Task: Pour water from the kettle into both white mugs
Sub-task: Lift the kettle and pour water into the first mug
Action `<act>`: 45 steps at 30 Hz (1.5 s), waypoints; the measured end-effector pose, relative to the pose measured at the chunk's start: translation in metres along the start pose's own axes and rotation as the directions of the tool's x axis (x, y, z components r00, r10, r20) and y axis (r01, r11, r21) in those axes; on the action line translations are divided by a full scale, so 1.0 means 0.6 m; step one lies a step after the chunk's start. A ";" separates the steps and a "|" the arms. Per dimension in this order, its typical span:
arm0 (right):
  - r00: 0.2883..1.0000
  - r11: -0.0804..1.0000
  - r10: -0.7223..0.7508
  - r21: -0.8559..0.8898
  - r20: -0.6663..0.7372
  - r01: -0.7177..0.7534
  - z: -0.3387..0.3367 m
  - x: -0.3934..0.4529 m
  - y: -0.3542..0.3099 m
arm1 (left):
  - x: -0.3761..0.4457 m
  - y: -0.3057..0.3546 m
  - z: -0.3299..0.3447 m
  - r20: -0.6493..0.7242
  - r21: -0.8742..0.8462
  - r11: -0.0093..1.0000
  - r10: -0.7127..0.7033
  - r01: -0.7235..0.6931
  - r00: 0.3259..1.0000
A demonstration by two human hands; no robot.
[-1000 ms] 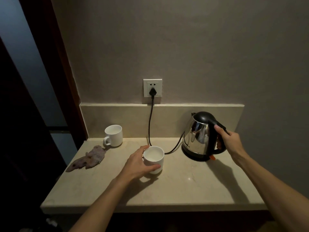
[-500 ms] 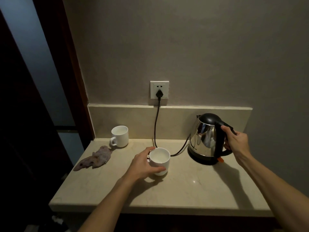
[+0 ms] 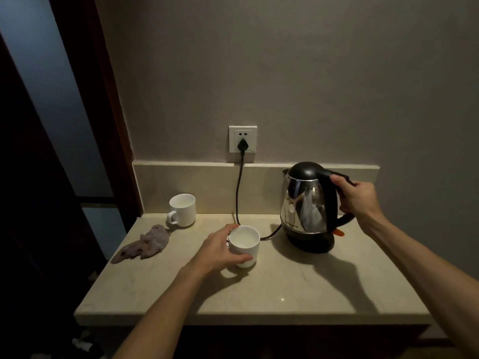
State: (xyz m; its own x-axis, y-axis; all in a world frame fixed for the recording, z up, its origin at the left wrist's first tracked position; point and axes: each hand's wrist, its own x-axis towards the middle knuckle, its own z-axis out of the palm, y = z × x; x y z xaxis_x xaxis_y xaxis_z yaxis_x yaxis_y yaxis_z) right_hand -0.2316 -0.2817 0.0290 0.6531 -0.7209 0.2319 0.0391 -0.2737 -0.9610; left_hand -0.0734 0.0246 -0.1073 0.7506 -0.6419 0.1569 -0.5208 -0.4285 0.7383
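A shiny steel kettle [image 3: 303,206] with a black lid and handle stands on its black base at the right of the counter. My right hand [image 3: 359,198] is wrapped around the kettle's handle. A white mug [image 3: 245,243] stands upright mid-counter, and my left hand [image 3: 220,251] holds it from the left side. A second white mug [image 3: 182,209] stands alone at the back left, handle pointing left.
A crumpled purplish cloth [image 3: 145,244] lies at the left of the beige counter [image 3: 272,291]. A black cord [image 3: 238,193] runs from the wall socket [image 3: 242,139] down behind the held mug to the kettle base. A dark door frame borders the left.
The kettle seems to sit slightly higher and more upright over its base. Both hands keep their grips; the view has shifted a little.
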 end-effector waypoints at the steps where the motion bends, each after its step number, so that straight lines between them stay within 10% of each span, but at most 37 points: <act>1: 1.000 1.000 -0.005 -0.006 0.028 0.005 -0.001 -0.003 -0.004 | -0.001 0.001 0.000 0.000 0.015 1.000 0.018 -0.018 1.000; 15: 0.903 0.967 0.071 -0.253 0.424 0.043 0.002 -0.061 -0.037 | -0.013 0.000 0.005 0.027 0.214 0.972 0.097 -0.100 0.995; 45: 0.788 0.799 0.301 -0.593 0.537 0.099 0.054 -0.031 -0.096 | -0.007 0.000 -0.004 0.033 0.388 0.907 0.162 -0.162 0.986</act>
State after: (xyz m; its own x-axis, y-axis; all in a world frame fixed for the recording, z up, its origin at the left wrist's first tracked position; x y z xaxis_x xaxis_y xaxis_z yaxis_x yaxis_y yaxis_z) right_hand -0.2215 -0.2316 0.0752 0.9327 -0.3085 -0.1870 -0.3523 -0.6673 -0.6562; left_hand -0.0758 0.0289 -0.1067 0.6427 -0.7234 0.2524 -0.7517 -0.5317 0.3903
